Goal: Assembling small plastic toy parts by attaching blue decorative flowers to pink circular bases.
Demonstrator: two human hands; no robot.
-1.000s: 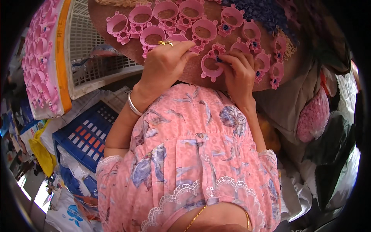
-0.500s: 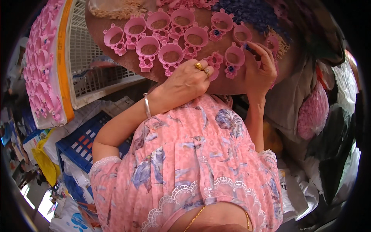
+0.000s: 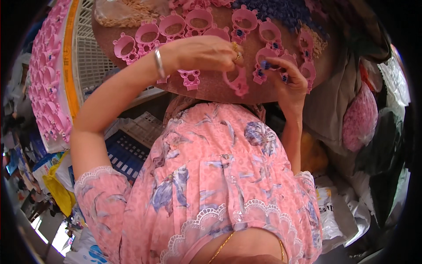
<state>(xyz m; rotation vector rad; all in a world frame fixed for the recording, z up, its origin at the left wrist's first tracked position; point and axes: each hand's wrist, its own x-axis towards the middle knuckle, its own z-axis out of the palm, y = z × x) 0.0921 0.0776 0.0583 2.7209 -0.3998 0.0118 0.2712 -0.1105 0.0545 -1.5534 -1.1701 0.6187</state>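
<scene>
My left hand (image 3: 211, 53), with rings and a bracelet, is closed over the round brown tabletop (image 3: 206, 86). Its fingertips hold a pink plastic ring piece (image 3: 237, 81) by the round part, the small eared end pointing toward me; motion blurs it slightly. My right hand (image 3: 288, 86) pinches a small blue part (image 3: 265, 64) between thumb and forefinger, close above another pink ring piece (image 3: 259, 75). Several pink pieces stand in rows beyond my hands; those on the right, such as one ring piece (image 3: 244, 20), carry blue parts. My left forearm hides some pieces.
A heap of blue parts (image 3: 285, 17) lies at the far side, with tan parts (image 3: 132, 13) in a clear bag at far left. A white crate (image 3: 88, 53) and a tray of pink pieces (image 3: 50, 79) stand left. A bag of pink parts (image 3: 360, 121) hangs right.
My left hand has moved farther over the table, its elbow swinging out left. The nearest pink piece is turned, its eared end now toward me. My right hand has shifted left with the blue part.
</scene>
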